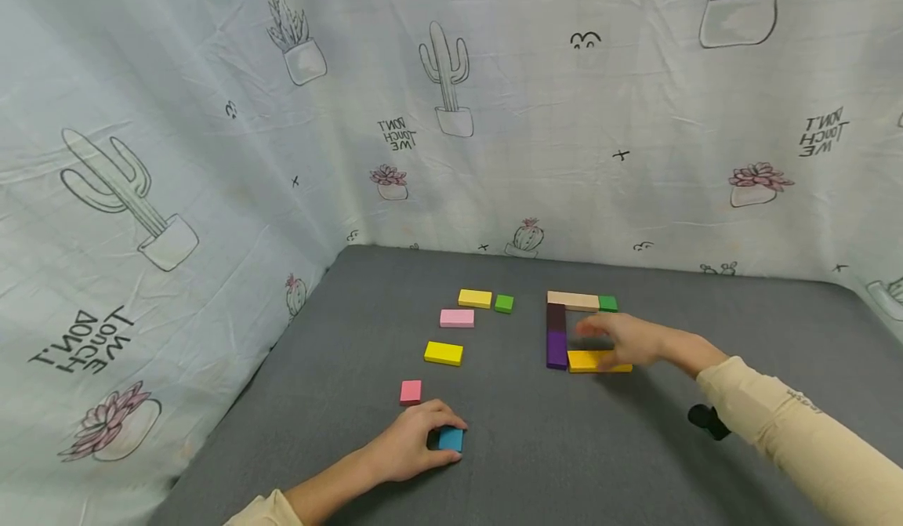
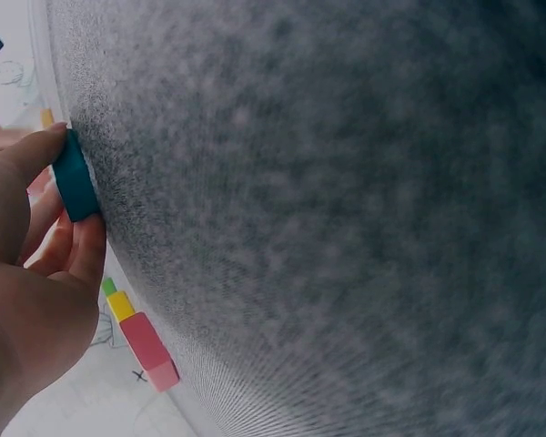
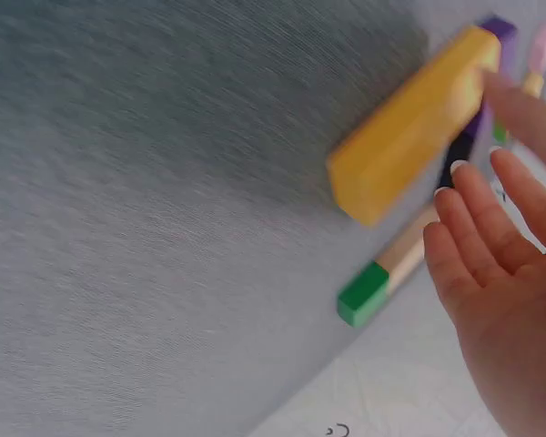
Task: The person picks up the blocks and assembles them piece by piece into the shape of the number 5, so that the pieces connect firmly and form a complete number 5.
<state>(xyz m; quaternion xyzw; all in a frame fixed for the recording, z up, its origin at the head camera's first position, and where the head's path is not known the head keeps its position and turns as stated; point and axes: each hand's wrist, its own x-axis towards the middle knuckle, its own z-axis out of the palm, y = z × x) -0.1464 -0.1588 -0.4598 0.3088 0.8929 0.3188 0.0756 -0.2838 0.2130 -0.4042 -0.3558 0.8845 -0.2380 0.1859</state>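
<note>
My left hand point(image 1: 412, 441) pinches a small blue block point(image 1: 451, 440) between thumb and fingers, at the near side of the table. In the left wrist view, that teal-looking block point(image 2: 75, 177) sits between the fingertips. Above the long orange-yellow block point(image 1: 584, 361) is my right hand point(image 1: 628, 336), its fingers extended and parted from the thumb. The right wrist view shows the thumb overlapping the orange-yellow block point(image 3: 409, 123); whether it touches cannot be told. This block lies beside a purple block point(image 1: 556, 351). A dark block point(image 1: 556, 317), a beige block point(image 1: 574, 301) and a green block point(image 1: 607, 304) continue the outline.
Left of the outline lie a pink-red square block point(image 1: 411, 393), a yellow block point(image 1: 444, 353), a light pink block point(image 1: 457, 318), another yellow block point(image 1: 475, 299) and a small green block point(image 1: 504, 303). A black object point(image 1: 708, 422) is beside the right forearm. Patterned cloth point(image 1: 536, 118) hangs behind the grey table.
</note>
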